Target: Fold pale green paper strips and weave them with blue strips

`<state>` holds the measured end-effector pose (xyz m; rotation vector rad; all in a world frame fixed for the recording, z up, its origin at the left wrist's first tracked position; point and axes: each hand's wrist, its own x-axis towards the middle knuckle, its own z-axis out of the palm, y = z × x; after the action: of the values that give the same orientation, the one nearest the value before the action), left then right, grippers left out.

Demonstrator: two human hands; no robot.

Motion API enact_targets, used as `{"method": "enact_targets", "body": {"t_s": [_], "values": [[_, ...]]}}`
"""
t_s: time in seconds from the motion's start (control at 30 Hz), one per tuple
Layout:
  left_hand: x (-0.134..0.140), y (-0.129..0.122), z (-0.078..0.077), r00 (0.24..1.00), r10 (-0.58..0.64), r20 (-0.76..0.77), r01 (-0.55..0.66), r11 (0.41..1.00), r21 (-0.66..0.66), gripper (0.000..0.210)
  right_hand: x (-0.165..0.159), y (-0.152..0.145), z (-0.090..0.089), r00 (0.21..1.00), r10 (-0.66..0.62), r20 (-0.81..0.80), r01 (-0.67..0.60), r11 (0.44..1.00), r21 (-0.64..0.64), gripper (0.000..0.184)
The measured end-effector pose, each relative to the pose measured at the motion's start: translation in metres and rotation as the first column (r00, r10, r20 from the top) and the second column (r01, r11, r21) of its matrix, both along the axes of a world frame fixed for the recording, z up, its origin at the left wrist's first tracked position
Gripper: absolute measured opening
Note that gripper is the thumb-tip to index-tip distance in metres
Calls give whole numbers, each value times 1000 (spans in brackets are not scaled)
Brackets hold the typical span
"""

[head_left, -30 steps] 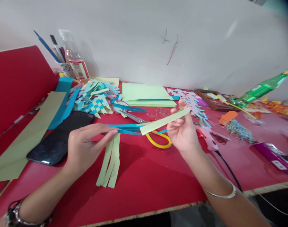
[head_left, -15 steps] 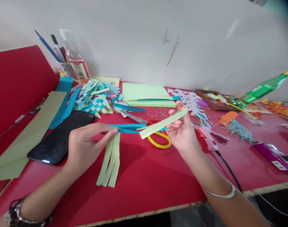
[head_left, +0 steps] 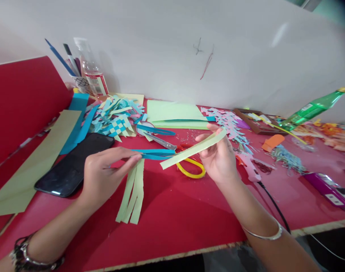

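My left hand (head_left: 110, 172) pinches a bundle of paper strips between thumb and forefinger. Its blue strips (head_left: 158, 153) point right, and its pale green strips (head_left: 132, 196) hang down below the fingers. In my right hand (head_left: 218, 155) is one loose pale green strip (head_left: 191, 151), held slanting with its free end down to the left, near the ends of the blue ones. Scissors with a yellow handle (head_left: 191, 173) lie on the red table (head_left: 172, 226) beneath the strips, partly covered by them.
A black phone (head_left: 64, 173) lies by my left forearm. Behind it is a heap of woven paper pieces (head_left: 118, 113) near a clear bottle (head_left: 95, 79). Pale green sheets (head_left: 174, 109) lie at the wall. To the right are a pink glue gun (head_left: 250, 168) and a leaning green bottle (head_left: 314, 109).
The loose green strip in my right hand has shifted slightly left, and its angle has flattened a little. My left hand keeps hold of the bundle in nearly the same place.
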<state>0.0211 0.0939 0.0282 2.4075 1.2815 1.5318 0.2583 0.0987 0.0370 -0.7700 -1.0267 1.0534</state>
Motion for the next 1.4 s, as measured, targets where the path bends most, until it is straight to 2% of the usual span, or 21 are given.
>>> {"method": "enact_targets", "body": {"t_s": [0.1, 0.27, 0.37, 0.53, 0.6, 0.7, 0.77, 1.0, 1.13, 1.23, 1.3, 1.4], "values": [[0, 0, 1, 1000, -5, -9, 5, 1000, 10, 11, -5, -6, 1, 992, 56, 113, -63, 997, 55, 21], [2, 1, 1, 999, -41, -2, 41, 999, 9, 11, -10, -14, 4, 949, 74, 307, -133, 975, 176, 16], [1, 1, 0, 998, -60, -13, 60, 998, 3, 10, -10, -17, 7, 938, 116, 325, -186, 964, 192, 17], [0, 0, -1, 998, -60, -18, 60, 998, 10, 10, -12, -19, 10, 943, 174, 284, -216, 969, 122, 17], [0, 0, 0, 998, -65, -18, 65, 998, 13, 11, -13, -20, 11, 923, 116, 368, -185, 970, 158, 18], [1, 0, 1, 997, -71, -19, 72, 997, 22, 11, -14, -22, 12, 826, -70, 559, -103, 957, 271, 22], [1, 0, 1, 997, -70, -23, 70, 997, 30, 10, -14, -23, 12, 772, -133, 621, -88, 946, 312, 27], [1, 0, -1, 995, -94, -16, 94, 996, 8, 9, -22, -27, 9, 735, -59, 675, -217, 923, 318, 30], [1, 0, -2, 994, -111, -10, 110, 993, -37, 8, -30, -30, 5, 739, -74, 669, -189, 931, 311, 26], [2, -1, -3, 992, -124, -18, 123, 991, -43, 7, -32, -29, 4, 679, -138, 721, -196, 913, 359, 22], [3, -1, -3, 991, -134, -18, 133, 990, -47, 7, -30, -29, 6, 634, -155, 757, -221, 903, 369, 26], [3, -1, -3, 993, -117, -8, 117, 991, -61, 8, -25, -29, 10, 596, -62, 801, -275, 921, 276, 42]]}}
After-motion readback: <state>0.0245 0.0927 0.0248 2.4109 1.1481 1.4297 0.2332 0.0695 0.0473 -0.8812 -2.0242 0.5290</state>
